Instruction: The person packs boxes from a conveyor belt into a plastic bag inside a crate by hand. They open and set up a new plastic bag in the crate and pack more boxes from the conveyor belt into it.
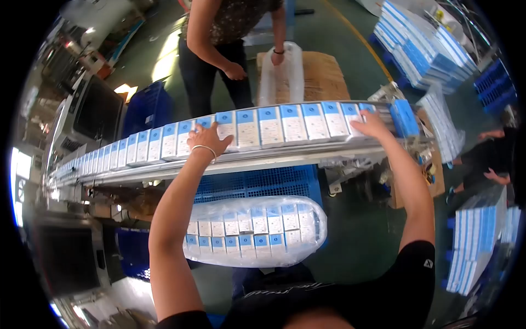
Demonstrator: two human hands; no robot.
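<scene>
A long row of white and blue boxes (269,127) stands side by side on a narrow conveyor (285,159). My left hand (210,140) rests on the boxes near the middle of the row, fingers spread. Farther right, my right hand (372,125) touches the boxes near the conveyor's right end, its fingers partly apart. Between the hands several boxes stand pressed together. Below the conveyor, nearer my body, a clear plastic bag (315,225) holds two rows of similar boxes on a blue crate (263,181).
Across the conveyor a person (224,33) stands with one hand at a clear bag (296,71) on a cardboard box (326,77). Stacked blue and white boxes (416,49) stand at upper right, others (474,247) at lower right. Another person (493,159) is at the right edge.
</scene>
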